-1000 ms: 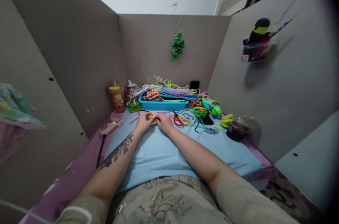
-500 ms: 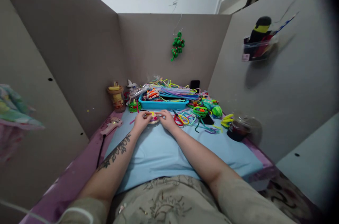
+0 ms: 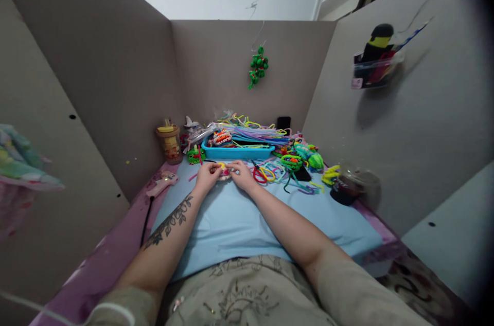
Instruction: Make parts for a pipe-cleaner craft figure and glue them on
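Left forearm (image 3: 165, 238) tattooed, right forearm (image 3: 287, 223) bare; both stretched forward. Left hand (image 3: 207, 176), right hand (image 3: 242, 176) close together, fingers (image 3: 234, 164) bent.

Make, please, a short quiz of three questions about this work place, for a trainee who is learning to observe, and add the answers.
1. True or false: the left hand and the right hand both touch the same small piece.
2. Fill in: the tray beyond the hands is ____ in colour.
3. Which hangs in front of the back panel?
a) a drink cup
b) a green ornament
c) a phone

Key: 1 true; 2 blue; 3 b.
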`<state>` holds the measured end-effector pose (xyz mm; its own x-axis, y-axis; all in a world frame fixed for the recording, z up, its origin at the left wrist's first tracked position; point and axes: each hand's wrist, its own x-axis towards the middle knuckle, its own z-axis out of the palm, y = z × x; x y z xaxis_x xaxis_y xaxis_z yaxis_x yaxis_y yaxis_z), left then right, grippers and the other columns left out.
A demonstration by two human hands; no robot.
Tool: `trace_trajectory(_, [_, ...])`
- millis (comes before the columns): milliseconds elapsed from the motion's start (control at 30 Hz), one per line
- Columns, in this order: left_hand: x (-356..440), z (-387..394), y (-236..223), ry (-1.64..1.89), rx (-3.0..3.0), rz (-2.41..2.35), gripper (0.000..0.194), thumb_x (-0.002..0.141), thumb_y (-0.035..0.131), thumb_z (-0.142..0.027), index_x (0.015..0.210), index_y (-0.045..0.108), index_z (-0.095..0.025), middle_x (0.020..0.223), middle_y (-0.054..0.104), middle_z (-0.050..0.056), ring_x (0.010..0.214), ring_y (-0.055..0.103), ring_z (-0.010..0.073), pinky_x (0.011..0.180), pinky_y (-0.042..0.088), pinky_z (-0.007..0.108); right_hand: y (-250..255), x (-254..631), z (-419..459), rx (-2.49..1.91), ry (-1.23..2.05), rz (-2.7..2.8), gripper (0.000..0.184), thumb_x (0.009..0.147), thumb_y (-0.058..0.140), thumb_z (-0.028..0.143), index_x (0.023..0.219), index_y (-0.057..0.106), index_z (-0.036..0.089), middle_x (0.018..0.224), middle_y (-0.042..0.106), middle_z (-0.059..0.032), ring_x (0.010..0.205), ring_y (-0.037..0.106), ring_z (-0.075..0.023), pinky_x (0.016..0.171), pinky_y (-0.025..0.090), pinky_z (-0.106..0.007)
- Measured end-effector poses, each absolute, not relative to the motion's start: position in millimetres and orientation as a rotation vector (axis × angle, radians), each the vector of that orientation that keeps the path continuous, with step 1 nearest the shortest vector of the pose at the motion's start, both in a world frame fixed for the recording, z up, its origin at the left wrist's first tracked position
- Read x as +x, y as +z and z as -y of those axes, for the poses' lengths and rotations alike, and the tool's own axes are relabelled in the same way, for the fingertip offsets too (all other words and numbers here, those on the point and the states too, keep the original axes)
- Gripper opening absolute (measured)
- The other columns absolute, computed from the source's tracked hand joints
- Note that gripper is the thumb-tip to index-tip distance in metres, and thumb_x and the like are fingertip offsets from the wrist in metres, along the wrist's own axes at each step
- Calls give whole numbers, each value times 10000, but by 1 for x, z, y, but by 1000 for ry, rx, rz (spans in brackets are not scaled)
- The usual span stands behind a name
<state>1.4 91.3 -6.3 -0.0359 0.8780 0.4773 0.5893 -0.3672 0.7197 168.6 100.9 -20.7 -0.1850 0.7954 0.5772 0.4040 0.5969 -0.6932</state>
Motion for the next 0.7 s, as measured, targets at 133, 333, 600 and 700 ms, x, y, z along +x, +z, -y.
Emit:
trace_trajectory(133, [-1,-85,-1,1445,2086,-1495,174,753,545,-245,851,668,-171,893,659,60,880,591,193,805,472,324,-18,171,-99,-1086,516,1692,187,709,578,190,851,697,166,836,626,-45,758,563,-156,724,466,-283])
trace_trajectory(333, [-6,-67,5,1210,2572,-1485,312,743,491,-90,870,725,-253,983,632,61,1006,515,228,953,360,433,-20,169,-101,-1141,808,1644,182,698,571,233,733,725,141,698,699,-45,665,608,-172,661,456,-274])
trace_trajectory(600, [-1,-51,15,903,2813,-1441,480,719,531,-46,1044,673,-370,1247,559,35,1210,403,279,1055,130,597,-25,169,-103,-1106,969,1490,189,644,611,285,703,731,151,686,710,-44,664,623,-180,657,474,-278])
trace_trajectory(700, [-2,-54,11,920,2765,-1441,474,729,517,-44,1056,671,-351,1281,537,42,1253,374,296,1043,183,603,-26,168,-104,-1118,993,1467,201,636,619,308,693,725,146,643,695,-40,631,608,-172,628,467,-268])
